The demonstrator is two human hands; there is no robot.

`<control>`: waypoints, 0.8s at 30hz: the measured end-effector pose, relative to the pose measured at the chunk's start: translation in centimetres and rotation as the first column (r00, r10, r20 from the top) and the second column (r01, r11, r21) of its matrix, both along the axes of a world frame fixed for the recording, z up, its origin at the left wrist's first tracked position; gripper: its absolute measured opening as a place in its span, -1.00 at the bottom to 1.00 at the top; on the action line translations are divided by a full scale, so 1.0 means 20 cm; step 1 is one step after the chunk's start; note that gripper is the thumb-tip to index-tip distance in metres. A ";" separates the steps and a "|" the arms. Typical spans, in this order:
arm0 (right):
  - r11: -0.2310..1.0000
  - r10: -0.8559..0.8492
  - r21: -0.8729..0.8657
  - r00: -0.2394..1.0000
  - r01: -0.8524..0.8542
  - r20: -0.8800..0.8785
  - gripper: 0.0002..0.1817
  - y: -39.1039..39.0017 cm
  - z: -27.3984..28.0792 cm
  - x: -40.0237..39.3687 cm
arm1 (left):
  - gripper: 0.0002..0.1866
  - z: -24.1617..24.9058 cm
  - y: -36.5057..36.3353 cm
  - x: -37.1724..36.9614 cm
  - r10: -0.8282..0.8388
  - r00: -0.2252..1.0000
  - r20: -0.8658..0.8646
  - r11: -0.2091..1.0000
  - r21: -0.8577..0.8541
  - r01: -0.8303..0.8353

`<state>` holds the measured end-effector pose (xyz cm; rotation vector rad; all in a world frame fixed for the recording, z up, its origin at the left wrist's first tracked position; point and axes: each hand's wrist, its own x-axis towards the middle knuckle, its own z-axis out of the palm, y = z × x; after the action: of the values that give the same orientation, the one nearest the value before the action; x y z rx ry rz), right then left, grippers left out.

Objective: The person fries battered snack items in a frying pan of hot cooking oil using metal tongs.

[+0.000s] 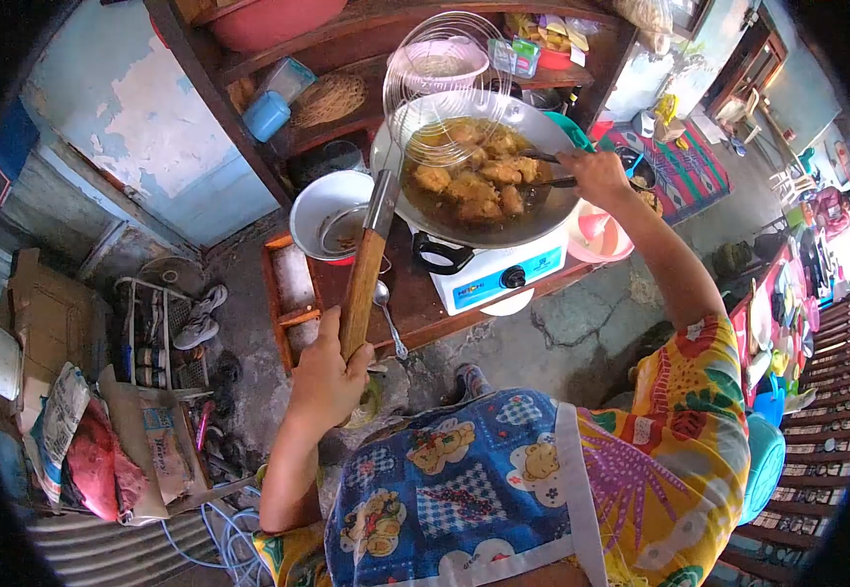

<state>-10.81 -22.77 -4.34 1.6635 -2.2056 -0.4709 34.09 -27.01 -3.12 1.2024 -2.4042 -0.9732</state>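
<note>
My left hand (325, 377) is wrapped round the wooden handle of a wire skimmer (373, 225), whose round coiled head overlaps the far left of the wok in this view. In my right hand (596, 178) is a pair of dark tongs (557, 182), with tips among the browned food pieces on the right side. The wok (386, 147) holds oil and several browned pieces (474, 196) that look like fried chicken. It sits on a white tabletop gas stove (503, 279) with a black knob.
Left of the stove stands a white bucket (310, 210), with a metal spoon (382, 298) in front. A pink basin (613, 240) is at the right. Behind rises a wooden shelf (357, 39) with containers. Cardboard (63, 323) and a shoe rack (151, 333) line the left.
</note>
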 end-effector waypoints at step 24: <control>0.775 0.618 0.411 0.710 -0.480 -0.337 -0.89 -0.31 -0.05 0.06 | -0.38 -0.12 -0.04 0.04 0.036 0.996 -0.078 0.997 0.078 -0.030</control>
<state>-9.65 -28.94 -5.38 2.0029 -1.2435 -0.9349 34.82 -27.88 -5.57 1.2022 -2.2982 -1.0907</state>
